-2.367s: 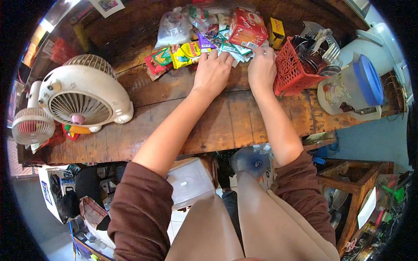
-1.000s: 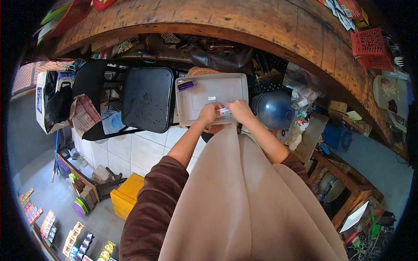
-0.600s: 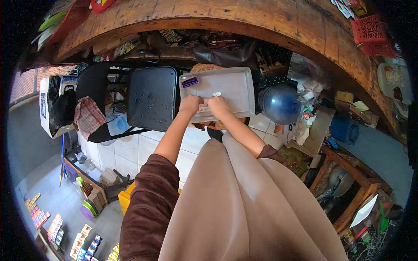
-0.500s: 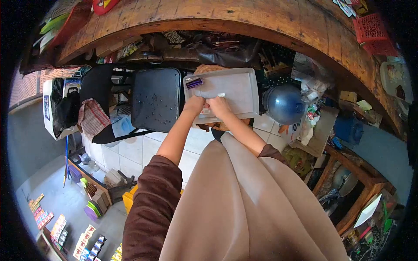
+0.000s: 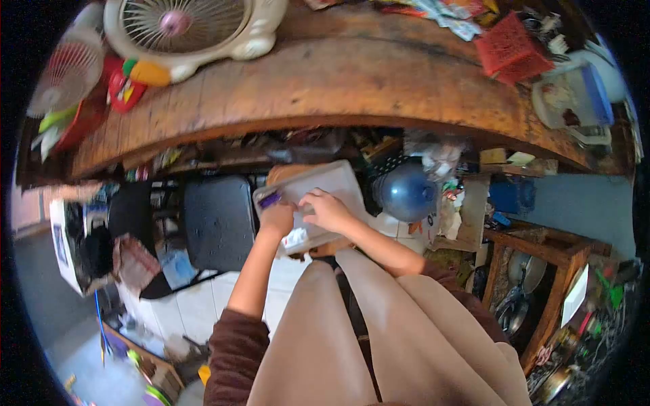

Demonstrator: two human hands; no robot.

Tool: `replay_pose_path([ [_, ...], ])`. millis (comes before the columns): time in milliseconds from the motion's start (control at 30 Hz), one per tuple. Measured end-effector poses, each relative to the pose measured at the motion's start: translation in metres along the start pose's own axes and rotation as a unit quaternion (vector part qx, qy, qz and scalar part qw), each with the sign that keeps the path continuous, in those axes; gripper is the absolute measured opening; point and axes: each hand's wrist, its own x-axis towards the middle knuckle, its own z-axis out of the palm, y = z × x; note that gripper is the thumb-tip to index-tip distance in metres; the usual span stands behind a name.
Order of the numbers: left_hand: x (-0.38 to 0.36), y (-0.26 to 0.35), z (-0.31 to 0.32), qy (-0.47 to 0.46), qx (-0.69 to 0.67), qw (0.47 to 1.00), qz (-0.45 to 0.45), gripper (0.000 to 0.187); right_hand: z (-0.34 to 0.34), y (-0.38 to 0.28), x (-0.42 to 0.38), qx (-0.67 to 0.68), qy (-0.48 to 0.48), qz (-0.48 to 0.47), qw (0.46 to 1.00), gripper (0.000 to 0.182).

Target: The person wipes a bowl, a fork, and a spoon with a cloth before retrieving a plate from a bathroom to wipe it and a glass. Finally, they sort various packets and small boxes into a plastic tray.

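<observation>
Two hands (image 5: pixel 276 219) (image 5: pixel 329 212) over tray (image 5: pixel 344 184), long axis crosswise, right end farther

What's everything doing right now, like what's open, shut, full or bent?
Plastic tray: uncovered, holding a purple item
Left hand: curled over the tray; grip hidden
Right hand: loosely open over the tray
Black chair: unfolded
Red basket: standing on the counter
Pitcher: blue lid on
Fan: standing; spinning or not unclear

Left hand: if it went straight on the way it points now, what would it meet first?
Probably the purple item in the tray, just beyond the left hand. Depth is unclear, so it might pass above and reach the tray's far wall.
</observation>
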Motion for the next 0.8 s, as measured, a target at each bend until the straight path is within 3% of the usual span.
replay_pose_path([
  [33,-0.019,0.01,-0.028,0.054,-0.066,0.995,0.051,0.029,-0.039,-0.005,-0.005,0.015,0.022,-0.066,0.997,0.033],
  [67,-0.031,0.02,-0.058,0.054,-0.114,0.987,0.102,0.033,-0.095,-0.027,-0.013,0.064,-0.016,-0.058,0.996,0.033],
  [100,-0.049,0.036,-0.095,0.06,-0.168,0.971,0.159,0.033,-0.142,-0.039,-0.022,0.047,0.021,-0.104,0.993,0.029],
  [167,-0.073,0.068,-0.165,0.055,-0.257,0.928,0.263,0.03,-0.223,-0.065,-0.039,0.096,0.144,-0.04,0.984,0.019],
  [200,-0.066,0.079,-0.182,0.141,-0.286,0.877,0.359,0.026,-0.256,-0.063,-0.037,0.049,0.257,-0.041,0.964,0.017],
  [233,-0.057,0.095,-0.202,0.189,-0.335,0.832,0.4,0.021,-0.285,-0.056,-0.032,0.0,0.365,-0.043,0.93,0.015],
  [300,-0.031,0.134,-0.237,0.276,-0.376,0.808,0.359,0.016,-0.334,-0.036,-0.017,-0.201,0.482,-0.006,0.853,0.011],
  [333,-0.001,0.149,-0.247,0.361,-0.328,0.791,0.369,0.013,-0.352,-0.023,-0.006,-0.209,0.48,-0.009,0.852,0.011],
  [400,0.051,0.181,-0.269,0.449,-0.243,0.786,0.35,0.01,-0.373,0.007,0.015,-0.389,0.522,0.023,0.759,0.016],
  [500,0.116,0.221,-0.291,0.497,-0.162,0.79,0.319,0.01,-0.384,0.015,0.034,-0.405,0.472,0.123,0.773,0.009],
  [567,0.146,0.242,-0.305,0.62,0.074,0.72,0.303,0.01,-0.386,0.016,0.038,-0.421,0.459,0.122,0.773,0.011],
  [667,0.161,0.266,-0.321,0.596,0.176,0.715,0.319,0.01,-0.39,0.032,0.045,-0.489,0.431,0.113,0.75,0.01],
  [800,0.173,0.274,-0.336,0.552,0.209,0.725,0.354,0.01,-0.393,0.033,0.04,-0.496,0.4,0.095,0.765,0.007],
])
